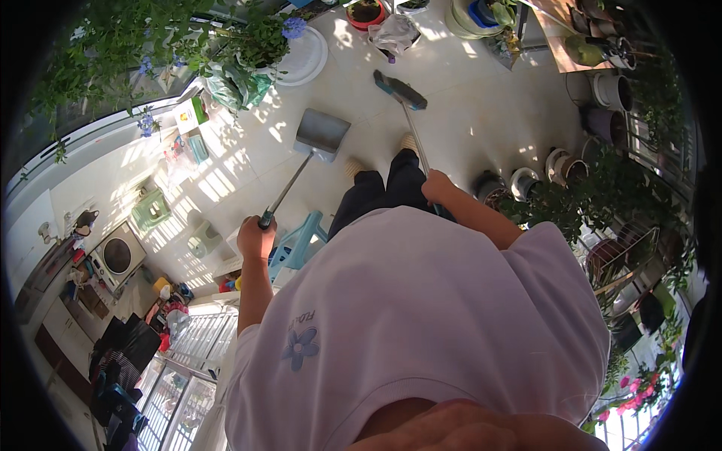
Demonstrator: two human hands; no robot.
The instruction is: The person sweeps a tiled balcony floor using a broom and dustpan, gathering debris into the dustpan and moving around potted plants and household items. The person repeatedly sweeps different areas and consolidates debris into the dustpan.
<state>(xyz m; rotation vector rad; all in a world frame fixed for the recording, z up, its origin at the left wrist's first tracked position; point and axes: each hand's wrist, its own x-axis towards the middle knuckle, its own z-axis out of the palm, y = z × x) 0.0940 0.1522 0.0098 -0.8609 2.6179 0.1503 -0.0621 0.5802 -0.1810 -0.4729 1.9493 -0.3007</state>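
Note:
My left hand [257, 235] is closed around the dark grip of a long-handled dustpan. The grey dustpan [321, 134] rests on the tiled floor ahead and to the left of my feet. My right hand [437, 187] grips the pole of a broom, whose lower end passes beside my leg. The broom head [400, 90], teal with dark bristles, lies on the floor farther ahead, to the right of the dustpan and apart from it.
A light blue plastic stool [299, 243] is beside me at left, near a green stool [151, 209]. Potted plants line the right, including a white pot [524, 183]. Ahead are a red pot [365, 16] and a white round lid or tray [304, 56]. A washing machine [117, 256] stands far left.

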